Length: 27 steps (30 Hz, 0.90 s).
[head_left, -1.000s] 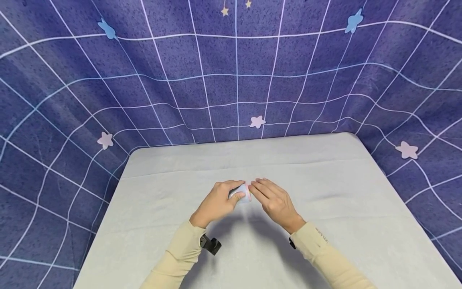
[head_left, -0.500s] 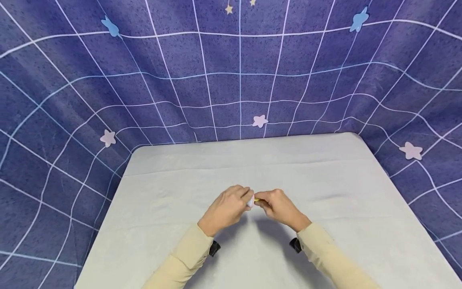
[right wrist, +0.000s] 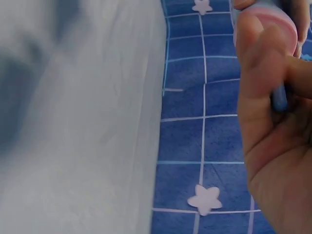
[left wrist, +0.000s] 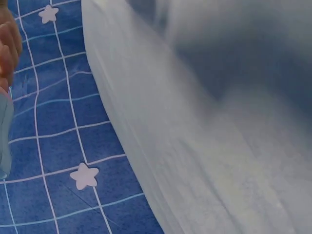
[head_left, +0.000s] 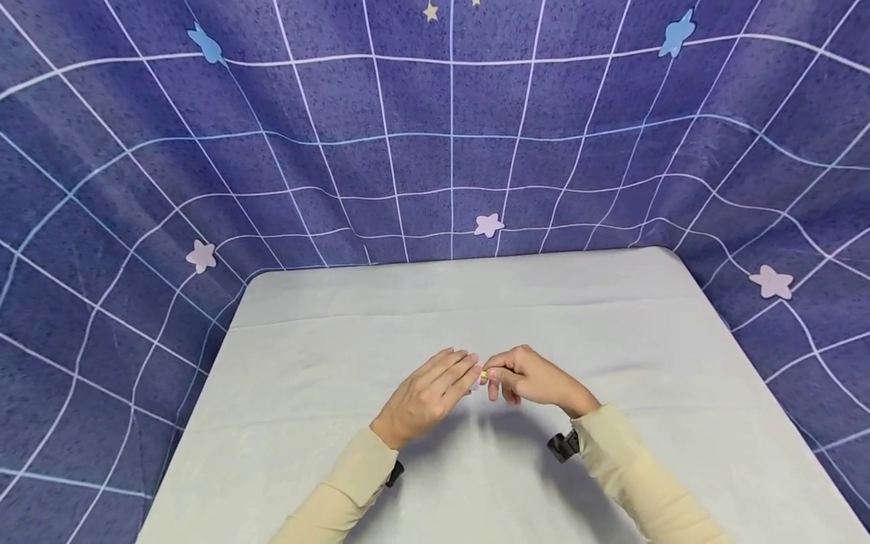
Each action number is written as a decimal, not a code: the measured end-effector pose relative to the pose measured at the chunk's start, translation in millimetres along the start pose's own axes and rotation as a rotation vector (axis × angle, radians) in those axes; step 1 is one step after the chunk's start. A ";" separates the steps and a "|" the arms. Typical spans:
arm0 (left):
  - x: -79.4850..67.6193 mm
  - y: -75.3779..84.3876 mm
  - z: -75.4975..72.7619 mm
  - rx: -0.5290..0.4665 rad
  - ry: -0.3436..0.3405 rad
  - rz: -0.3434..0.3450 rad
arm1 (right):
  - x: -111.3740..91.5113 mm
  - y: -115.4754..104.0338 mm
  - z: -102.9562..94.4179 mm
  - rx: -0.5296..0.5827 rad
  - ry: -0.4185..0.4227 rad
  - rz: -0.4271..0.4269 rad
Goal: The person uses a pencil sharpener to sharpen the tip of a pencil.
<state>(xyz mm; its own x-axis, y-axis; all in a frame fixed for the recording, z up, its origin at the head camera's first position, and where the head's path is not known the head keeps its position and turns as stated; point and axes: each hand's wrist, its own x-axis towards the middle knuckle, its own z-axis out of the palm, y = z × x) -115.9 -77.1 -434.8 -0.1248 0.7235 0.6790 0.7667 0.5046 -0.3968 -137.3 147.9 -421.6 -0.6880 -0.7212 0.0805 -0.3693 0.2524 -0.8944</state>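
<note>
In the head view my left hand (head_left: 430, 397) holds a small light-blue, round-bodied thing with a pink rim (head_left: 475, 375). Its fingers lie over the top and hide most of the body; the thumb is out of sight. Facing it, my right hand (head_left: 537, 378) pinches a thin stick (head_left: 484, 375), yellow where it shows, at the pink end. The right wrist view shows the round pink end (right wrist: 285, 24) beyond the right thumb and finger, with a dark blue stick end between them. At the left wrist view's edge, the light-blue body (left wrist: 5, 134) is partly cut off.
Both hands are above a table covered with a pale grey cloth (head_left: 326, 363). A purple-blue curtain (head_left: 408, 166) with a grid and stars hangs behind and at both sides. Each wrist carries a small black camera (head_left: 564, 446).
My right hand has gone from straight fingers near the pink end to pinching the stick, and its wrist has since turned. My left hand has rolled over the light-blue thing, its fingers now covering it.
</note>
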 end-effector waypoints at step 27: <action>13.1 -11.0 -7.4 -0.197 -0.161 -0.262 | 11.6 13.9 31.5 -0.838 0.645 -0.532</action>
<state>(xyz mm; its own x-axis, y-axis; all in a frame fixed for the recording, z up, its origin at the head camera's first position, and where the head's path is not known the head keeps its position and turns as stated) -121.3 -76.7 -416.9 -0.4183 0.6548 0.6295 0.8003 0.5935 -0.0855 -130.8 122.6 -447.0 -0.4236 -0.4649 0.7775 -0.8333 0.5366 -0.1331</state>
